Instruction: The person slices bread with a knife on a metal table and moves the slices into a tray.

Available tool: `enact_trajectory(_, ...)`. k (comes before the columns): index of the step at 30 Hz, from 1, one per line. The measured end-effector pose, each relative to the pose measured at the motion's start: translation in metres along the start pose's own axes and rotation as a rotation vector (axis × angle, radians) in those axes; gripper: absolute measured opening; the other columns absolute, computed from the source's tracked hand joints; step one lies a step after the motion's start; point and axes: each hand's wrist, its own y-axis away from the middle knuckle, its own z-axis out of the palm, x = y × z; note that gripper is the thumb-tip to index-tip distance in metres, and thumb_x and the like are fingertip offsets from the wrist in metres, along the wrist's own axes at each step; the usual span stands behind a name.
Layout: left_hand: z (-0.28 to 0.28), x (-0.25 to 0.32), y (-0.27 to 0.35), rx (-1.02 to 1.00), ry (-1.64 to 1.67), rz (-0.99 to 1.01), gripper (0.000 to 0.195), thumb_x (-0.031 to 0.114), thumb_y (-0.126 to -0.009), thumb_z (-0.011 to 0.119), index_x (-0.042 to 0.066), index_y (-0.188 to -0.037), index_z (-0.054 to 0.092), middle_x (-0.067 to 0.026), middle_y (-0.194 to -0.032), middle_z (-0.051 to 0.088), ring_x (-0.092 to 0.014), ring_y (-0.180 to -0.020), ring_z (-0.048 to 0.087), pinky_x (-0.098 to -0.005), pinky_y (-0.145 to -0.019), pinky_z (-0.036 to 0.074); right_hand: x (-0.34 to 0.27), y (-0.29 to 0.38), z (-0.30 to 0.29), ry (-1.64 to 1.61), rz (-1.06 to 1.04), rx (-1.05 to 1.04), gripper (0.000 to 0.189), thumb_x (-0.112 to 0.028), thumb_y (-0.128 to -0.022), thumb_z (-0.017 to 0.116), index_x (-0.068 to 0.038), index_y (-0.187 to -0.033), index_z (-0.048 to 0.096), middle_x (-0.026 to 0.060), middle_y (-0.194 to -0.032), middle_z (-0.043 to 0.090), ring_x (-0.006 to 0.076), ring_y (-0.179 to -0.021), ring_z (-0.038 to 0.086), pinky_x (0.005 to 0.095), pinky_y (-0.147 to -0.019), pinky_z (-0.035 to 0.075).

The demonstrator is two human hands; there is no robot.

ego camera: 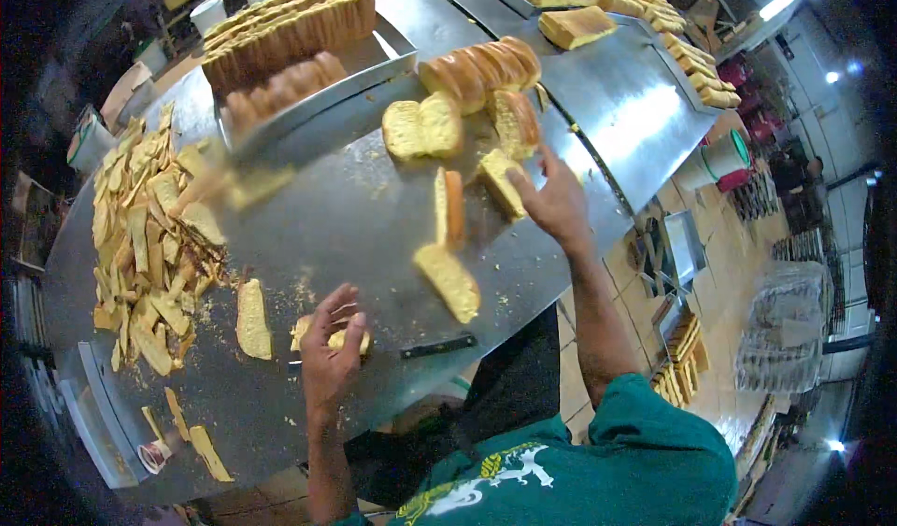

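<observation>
My left hand (333, 351) is over a piece of yellow bread (354, 342) near the table's front edge, its fingers curved and apart. Beside it lies a knife with a black handle (439, 346); its blade is mostly hidden. My right hand (557, 204) reaches out with thumb and fingers spread, close to a cut bread piece (503, 184) and a crusted one (515, 125); whether it touches them is unclear. Between the hands are a bread piece on edge (450, 207) and a flat slice (450, 282). Another slice (253, 319) rests left of my left hand.
Bread trimmings (147, 246) are heaped at the left, with a blurred piece (259, 186) beside them. Farther back are a metal tray (322, 102) of bread rows, a browned sliced loaf (480, 74) and an opened bread piece (422, 126). A small cup (154, 456) lies front left.
</observation>
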Motion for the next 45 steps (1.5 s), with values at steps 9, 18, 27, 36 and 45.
enact_trajectory(9,0.019,-0.001,0.018,-0.222,-0.080,0.060,0.044,0.015,-0.097,0.071,0.003,-0.138,0.060,-0.0128,-0.131,0.068,-0.023,-0.116,0.066,-0.0360,-0.097,0.054,0.007,0.034,0.054,0.178,0.127,-0.053,0.080,-0.061,-0.074,0.081,-0.003,-0.123,0.058,0.0218,-0.114,0.058,0.0437,-0.118,0.057,0.0519,-0.097,0.052)
enact_trajectory(18,-0.015,-0.014,0.051,-0.036,-0.014,-0.116,0.043,0.014,-0.098,0.068,0.002,-0.138,0.060,-0.0125,-0.128,0.069,-0.020,-0.113,0.067,-0.0346,-0.098,0.053,-0.014,-0.035,0.025,-0.823,-0.062,-0.005,0.059,-0.022,-0.092,0.078,0.001,-0.140,0.054,0.0114,-0.121,0.070,0.0190,-0.104,0.069,0.0338,-0.092,0.056)
enact_trajectory(27,-0.030,-0.004,0.056,0.104,0.079,-0.144,0.039,0.010,-0.098,0.068,-0.001,-0.135,0.062,-0.0144,-0.124,0.070,-0.021,-0.115,0.067,-0.0357,-0.100,0.053,-0.171,-0.291,0.166,-0.141,-0.326,-0.041,0.068,-0.051,-0.087,0.072,0.007,-0.119,0.060,0.0261,-0.104,0.073,0.0370,-0.099,0.073,0.0446,-0.085,0.058)
enact_trajectory(36,-0.047,-0.014,0.061,0.187,0.117,-0.253,0.039,0.009,-0.097,0.070,0.001,-0.134,0.063,-0.0112,-0.121,0.071,-0.019,-0.112,0.066,-0.0336,-0.100,0.052,-0.125,-0.314,0.225,-0.080,-0.460,0.042,0.067,-0.055,-0.100,0.057,0.001,-0.137,0.052,0.0258,-0.116,0.071,0.0385,-0.103,0.072,0.0473,-0.088,0.056)
enact_trajectory(45,-0.065,-0.033,0.049,0.381,-0.212,-0.048,0.042,0.017,-0.100,0.067,0.002,-0.139,0.061,-0.0106,-0.112,0.070,-0.018,-0.101,0.063,-0.0342,-0.091,0.052,-0.098,0.047,0.036,-0.284,-0.333,-0.459,0.034,-0.031,-0.093,0.076,-0.002,-0.110,0.070,0.0145,-0.092,0.074,0.0237,-0.081,0.071,0.0371,-0.076,0.057)
